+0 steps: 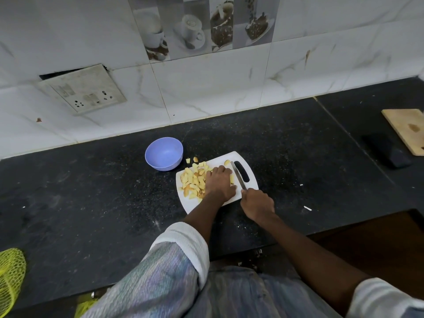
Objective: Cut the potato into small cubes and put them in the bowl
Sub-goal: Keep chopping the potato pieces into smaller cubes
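Observation:
A white cutting board (234,158) lies on the black counter with a heap of yellow potato cubes (193,180) on its left half. My left hand (219,183) lies over the right side of the heap, fingers curled down onto the pieces; a bit of potato (232,179) shows at its right edge. My right hand (257,204) grips the handle of a knife (238,175), whose blade points away from me across the board, just right of my left hand. An empty blue bowl (164,153) stands on the counter just beyond the board's left corner. Two cubes (191,160) lie off the board near the bowl.
A wooden board (407,129) and a dark block (387,150) sit at the far right of the counter. A yellow mesh bag (10,276) lies at the near left edge. The tiled wall with a switch plate (83,89) rises behind the counter.

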